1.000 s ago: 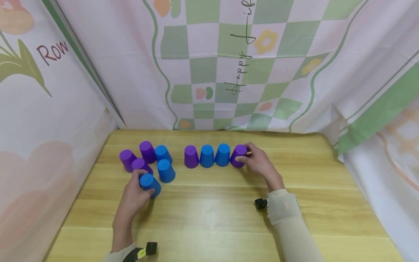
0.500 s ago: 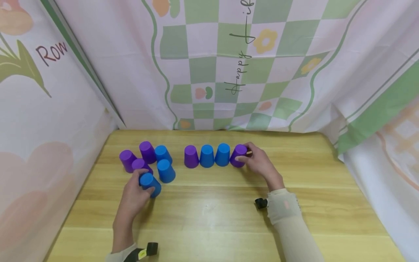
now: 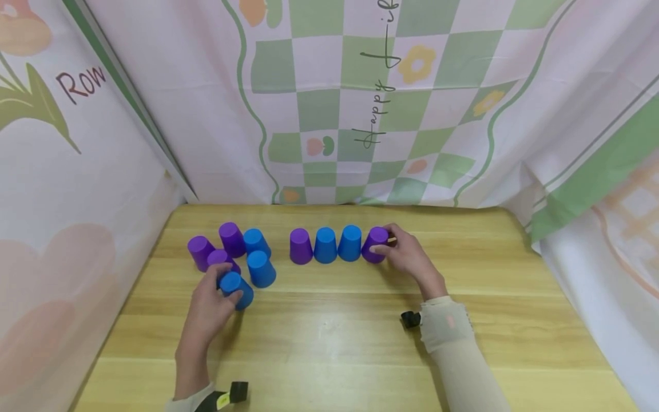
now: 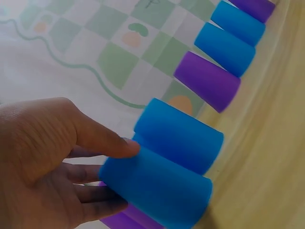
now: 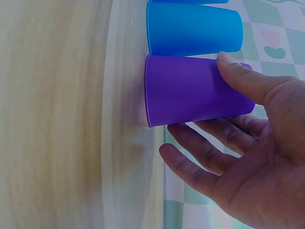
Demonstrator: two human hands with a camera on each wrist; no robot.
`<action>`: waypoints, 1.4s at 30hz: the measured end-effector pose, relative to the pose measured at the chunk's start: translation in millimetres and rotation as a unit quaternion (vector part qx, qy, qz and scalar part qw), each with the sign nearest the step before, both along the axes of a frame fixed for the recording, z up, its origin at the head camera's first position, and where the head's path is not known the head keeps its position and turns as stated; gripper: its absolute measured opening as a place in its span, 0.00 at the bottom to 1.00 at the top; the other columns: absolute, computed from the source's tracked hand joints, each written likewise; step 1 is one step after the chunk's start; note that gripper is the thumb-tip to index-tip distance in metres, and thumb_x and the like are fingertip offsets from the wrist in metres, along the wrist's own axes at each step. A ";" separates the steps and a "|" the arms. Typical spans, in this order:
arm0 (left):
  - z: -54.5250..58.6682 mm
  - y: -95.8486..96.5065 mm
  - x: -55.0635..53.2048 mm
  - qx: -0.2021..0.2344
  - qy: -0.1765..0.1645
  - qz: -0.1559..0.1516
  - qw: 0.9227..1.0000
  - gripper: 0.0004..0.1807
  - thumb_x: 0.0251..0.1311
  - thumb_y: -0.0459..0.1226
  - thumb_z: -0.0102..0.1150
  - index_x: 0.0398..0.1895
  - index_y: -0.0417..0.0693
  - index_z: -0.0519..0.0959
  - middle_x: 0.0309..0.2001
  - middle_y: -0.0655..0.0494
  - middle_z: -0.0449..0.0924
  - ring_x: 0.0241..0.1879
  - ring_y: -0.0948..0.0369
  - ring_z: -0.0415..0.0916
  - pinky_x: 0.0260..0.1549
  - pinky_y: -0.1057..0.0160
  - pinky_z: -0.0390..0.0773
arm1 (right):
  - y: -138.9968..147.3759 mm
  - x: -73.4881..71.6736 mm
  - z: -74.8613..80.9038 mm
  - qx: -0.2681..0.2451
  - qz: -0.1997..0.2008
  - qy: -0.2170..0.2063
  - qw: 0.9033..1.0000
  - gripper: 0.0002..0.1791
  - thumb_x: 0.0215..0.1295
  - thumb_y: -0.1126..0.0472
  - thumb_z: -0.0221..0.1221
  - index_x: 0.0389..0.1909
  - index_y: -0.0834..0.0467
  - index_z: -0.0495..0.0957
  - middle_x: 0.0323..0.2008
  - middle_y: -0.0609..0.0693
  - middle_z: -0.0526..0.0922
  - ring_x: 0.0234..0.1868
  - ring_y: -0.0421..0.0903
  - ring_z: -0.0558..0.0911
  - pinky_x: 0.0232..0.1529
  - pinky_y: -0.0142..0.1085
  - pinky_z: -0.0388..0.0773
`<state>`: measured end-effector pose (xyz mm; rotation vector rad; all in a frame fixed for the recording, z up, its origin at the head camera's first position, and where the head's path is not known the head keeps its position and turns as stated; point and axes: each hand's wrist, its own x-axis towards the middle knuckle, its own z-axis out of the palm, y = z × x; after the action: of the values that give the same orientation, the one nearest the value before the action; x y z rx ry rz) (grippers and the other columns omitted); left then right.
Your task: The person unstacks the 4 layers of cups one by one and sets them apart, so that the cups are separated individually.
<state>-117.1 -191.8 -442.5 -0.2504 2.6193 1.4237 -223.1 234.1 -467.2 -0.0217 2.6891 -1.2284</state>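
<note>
My left hand (image 3: 208, 303) holds a blue cup (image 3: 238, 292), upside down at the front of a loose cluster, its thumb by the near side and fingers behind. In the left wrist view the thumb lies near the narrow end of this blue cup (image 4: 157, 186). At the right end of a row, my right hand (image 3: 409, 254) grips an upside-down purple cup (image 3: 375, 246) between thumb and fingers. The right wrist view shows the thumb on the purple cup (image 5: 190, 90) and some fingers spread below it. Left of it in the row stand two blue cups (image 3: 350, 244) and a purple cup (image 3: 301, 247).
Beyond the left hand, the cluster also has purple cups (image 3: 201, 252) and blue cups (image 3: 261, 269), all upside down. The wooden table (image 3: 329, 343) ends at a patterned cloth (image 3: 319, 109) behind. More cloth (image 3: 77, 200) hangs along the left side.
The left hand's fingers and thumb have shifted very slightly on the blue cup. The right hand and the row of cups look unchanged.
</note>
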 end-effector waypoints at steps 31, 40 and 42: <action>-0.1 119.1 -41.6 0.094 0.190 -0.003 0.977 0.38 0.73 0.35 0.61 0.82 0.53 0.57 0.81 0.52 0.59 0.78 0.45 0.61 0.75 0.42 0.67 | -0.6 0.1 2.3 0.005 0.003 0.013 1.000 0.29 0.73 0.49 0.66 0.68 0.57 0.70 0.65 0.64 0.79 0.65 0.65 0.79 0.62 0.58 0.81; -15.6 133.8 -58.5 0.097 0.177 0.014 0.979 0.41 0.71 0.35 0.63 0.83 0.54 0.56 0.80 0.46 0.60 0.77 0.43 0.63 0.74 0.38 0.67 | 0.8 0.6 -0.3 0.003 0.003 0.013 1.000 0.30 0.73 0.48 0.66 0.68 0.56 0.70 0.64 0.64 0.79 0.65 0.64 0.79 0.62 0.58 0.80; -18.7 135.5 -61.9 0.099 0.175 0.019 0.979 0.41 0.71 0.36 0.63 0.83 0.54 0.55 0.80 0.45 0.59 0.77 0.43 0.63 0.74 0.37 0.67 | 0.5 0.9 0.0 0.002 0.002 0.012 1.000 0.29 0.73 0.48 0.66 0.68 0.56 0.70 0.64 0.64 0.79 0.65 0.64 0.79 0.62 0.58 0.80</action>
<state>-179.0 -56.3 -461.2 -0.0253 2.7150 1.8804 -222.1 234.6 -467.2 -0.0417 2.7112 -1.2299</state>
